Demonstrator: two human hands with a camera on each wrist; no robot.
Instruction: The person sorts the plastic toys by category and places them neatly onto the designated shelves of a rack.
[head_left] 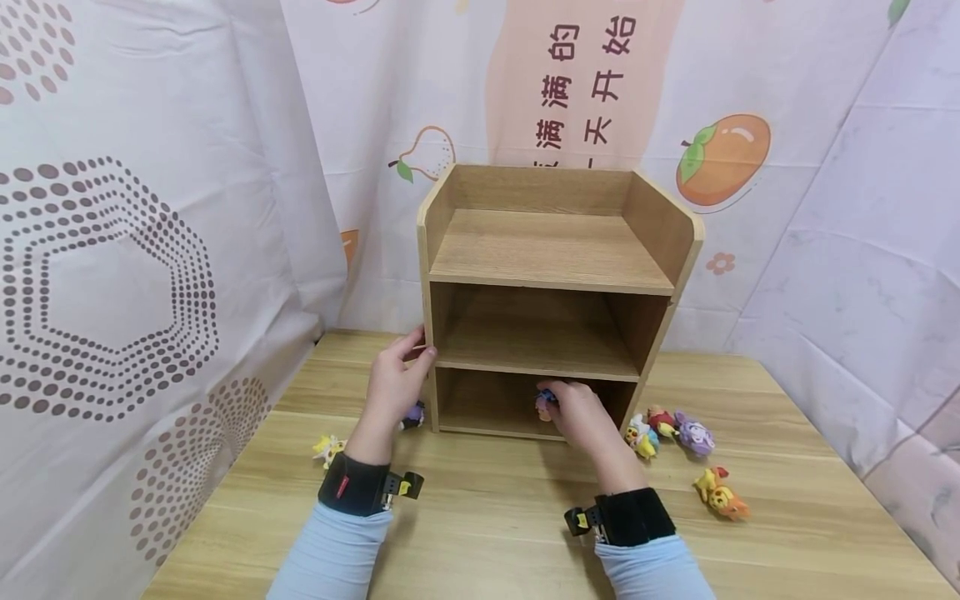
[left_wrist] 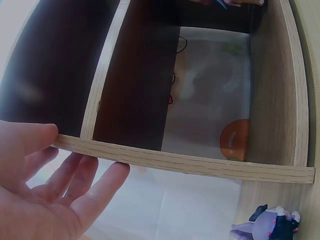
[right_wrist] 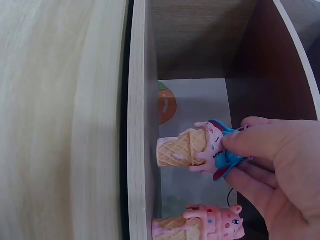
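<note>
My right hand (head_left: 587, 417) pinches a blue-eared toy figurine (right_wrist: 192, 148) by its head, inside the lowest compartment of a wooden shelf unit (head_left: 540, 286). Its body is a pink-dripped ice cream cone, upright with its base near the compartment floor; I cannot tell whether it touches. Beside it in that compartment, the right wrist view shows a pink cone figurine (right_wrist: 207, 224), which the hand hides from the head view. My left hand (head_left: 396, 379) rests its thumb at the front edge of the unit's left side panel (left_wrist: 190, 164), with fairly straight fingers against the outer face.
Right of the unit lie several figurines, among them a purple one (head_left: 695, 435) and a yellow-orange pair (head_left: 722, 496). On the left are a yellow figurine (head_left: 328, 450) and a purple-and-black one (left_wrist: 267, 224). Printed cloth (head_left: 225, 275) hangs behind the wooden table (head_left: 480, 517).
</note>
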